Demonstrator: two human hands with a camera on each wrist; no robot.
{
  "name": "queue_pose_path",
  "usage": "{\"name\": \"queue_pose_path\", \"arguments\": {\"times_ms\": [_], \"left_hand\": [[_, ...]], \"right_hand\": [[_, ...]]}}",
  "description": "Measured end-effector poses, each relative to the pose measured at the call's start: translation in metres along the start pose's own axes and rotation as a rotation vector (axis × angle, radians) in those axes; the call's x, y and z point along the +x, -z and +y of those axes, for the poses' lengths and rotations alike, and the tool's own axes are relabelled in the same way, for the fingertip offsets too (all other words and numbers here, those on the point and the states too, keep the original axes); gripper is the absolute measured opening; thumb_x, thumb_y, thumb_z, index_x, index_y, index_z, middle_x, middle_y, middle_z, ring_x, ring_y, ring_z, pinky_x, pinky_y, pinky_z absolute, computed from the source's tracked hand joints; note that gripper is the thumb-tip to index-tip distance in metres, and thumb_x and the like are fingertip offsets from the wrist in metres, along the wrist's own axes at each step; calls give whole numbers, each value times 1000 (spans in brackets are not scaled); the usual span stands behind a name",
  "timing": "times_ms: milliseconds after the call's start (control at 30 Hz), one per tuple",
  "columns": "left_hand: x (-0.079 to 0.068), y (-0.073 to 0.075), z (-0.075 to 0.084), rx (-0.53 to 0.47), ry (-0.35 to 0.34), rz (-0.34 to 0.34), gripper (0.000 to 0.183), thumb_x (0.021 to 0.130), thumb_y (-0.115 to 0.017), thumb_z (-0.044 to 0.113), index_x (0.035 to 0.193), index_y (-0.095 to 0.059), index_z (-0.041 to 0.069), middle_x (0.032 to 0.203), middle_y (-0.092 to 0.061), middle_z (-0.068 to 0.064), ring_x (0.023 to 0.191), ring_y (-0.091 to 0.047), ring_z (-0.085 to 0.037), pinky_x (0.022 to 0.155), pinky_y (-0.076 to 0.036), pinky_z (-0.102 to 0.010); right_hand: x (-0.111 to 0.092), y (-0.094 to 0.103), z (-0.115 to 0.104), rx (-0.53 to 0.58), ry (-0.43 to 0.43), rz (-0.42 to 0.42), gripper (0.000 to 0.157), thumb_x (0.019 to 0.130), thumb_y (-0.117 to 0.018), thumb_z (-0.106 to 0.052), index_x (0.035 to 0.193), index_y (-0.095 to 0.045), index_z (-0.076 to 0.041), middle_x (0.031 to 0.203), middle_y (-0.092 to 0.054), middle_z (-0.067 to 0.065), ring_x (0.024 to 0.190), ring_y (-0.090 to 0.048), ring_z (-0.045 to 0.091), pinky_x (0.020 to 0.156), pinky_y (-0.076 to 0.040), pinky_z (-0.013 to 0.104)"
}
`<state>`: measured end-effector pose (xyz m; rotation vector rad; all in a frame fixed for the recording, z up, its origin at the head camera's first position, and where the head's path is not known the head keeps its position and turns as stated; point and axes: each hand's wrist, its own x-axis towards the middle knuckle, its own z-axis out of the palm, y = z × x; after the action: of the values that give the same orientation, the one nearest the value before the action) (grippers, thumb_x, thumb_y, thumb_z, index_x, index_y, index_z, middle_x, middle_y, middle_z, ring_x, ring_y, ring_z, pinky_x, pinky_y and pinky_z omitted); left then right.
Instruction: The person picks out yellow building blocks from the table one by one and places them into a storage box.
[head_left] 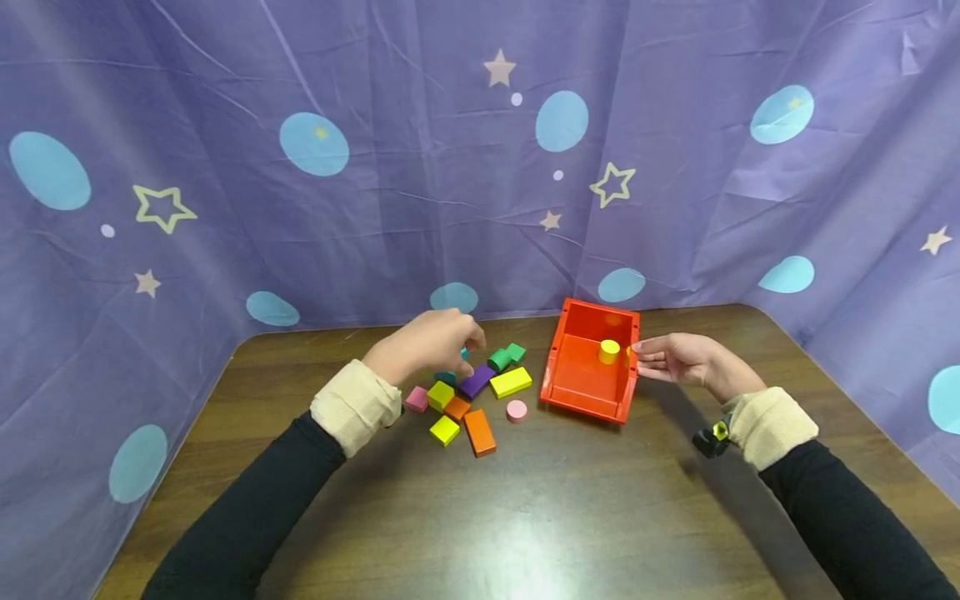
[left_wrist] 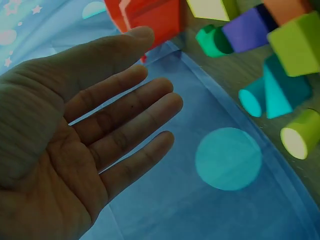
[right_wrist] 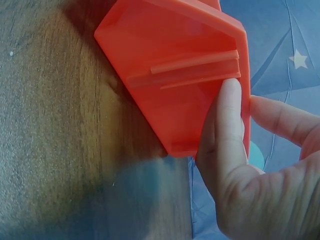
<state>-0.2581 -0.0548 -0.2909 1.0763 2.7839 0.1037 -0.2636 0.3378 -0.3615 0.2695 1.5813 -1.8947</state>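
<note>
My left hand [head_left: 435, 346] is over the far left of a group of coloured blocks, its fingers loosely bent with nothing between them. Nearest to it in the left wrist view are a teal triangular block [left_wrist: 282, 90], a teal cylinder [left_wrist: 251, 97] and a yellow-green cylinder [left_wrist: 301, 132]. On the right, my right hand [head_left: 690, 362] pinches the side wall of a red plastic bin [head_left: 573, 371], with fingers [right_wrist: 231, 115] along the outer face and thumb at the rim. A yellow cylinder [head_left: 608, 352] stands inside the bin.
Between the hands, on the wooden table [head_left: 525, 517], lie a purple block [head_left: 477, 382], a yellow block [head_left: 511, 382], an orange block [head_left: 480, 433], a pink disc [head_left: 516, 410], green pieces [head_left: 499, 360] and several others. A purple patterned curtain [head_left: 420, 233] hangs behind the table.
</note>
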Motion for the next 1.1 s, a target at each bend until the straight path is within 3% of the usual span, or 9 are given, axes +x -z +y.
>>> {"name": "queue_pose_path", "arguments": {"times_ms": [200,333,433,567,667,1100], "left_hand": [[-16,-11,-11,3,-5,-15,25,81,-87,20,103,-77,13,96,-74,0,84,-63,-13,79,-55,-34],[-23,-21,-17,-11,6,-39,28,79,-87,17,105,-78,12,104,-77,-4,91,-67,-16,83,-57,-35],[-25,-31,-22,-39,2,-50,29,77,-87,13,104,-78,9,102,-76,-6,84,-64,-15,78,-56,-33],[-27,-45,-28,-61,-31,-27,31,73,-85,8,103,-78,5,90,-74,-6,71,-52,-13,67,-48,-27],[-28,-52,-30,-59,-43,0,31,72,-84,6,103,-78,5,84,-71,-5,70,-48,-12,65,-44,-26],[-28,-62,-30,-76,-18,25,22,73,-84,2,92,-78,8,78,-69,-2,71,-51,-14,64,-46,-25]], "right_hand": [[1,1,0,1,3,-3,33,105,-41,-2,89,-69,-9,86,-70,1,82,-69,10,82,-60,23],[0,2,-1,2,11,-30,33,105,-42,-2,90,-70,-8,88,-70,2,84,-69,10,83,-59,23],[0,3,0,5,7,-31,34,106,-41,-2,90,-70,-8,88,-70,2,83,-69,11,83,-60,23],[0,3,1,12,-5,-21,34,106,-41,-2,90,-70,-8,88,-71,2,82,-69,11,82,-60,24],[0,3,2,19,-9,-11,32,105,-42,-3,91,-70,-7,88,-72,2,81,-70,11,82,-60,24],[0,0,2,12,-4,-9,31,105,-44,-3,91,-71,-7,86,-73,1,80,-70,11,83,-60,24]]}}
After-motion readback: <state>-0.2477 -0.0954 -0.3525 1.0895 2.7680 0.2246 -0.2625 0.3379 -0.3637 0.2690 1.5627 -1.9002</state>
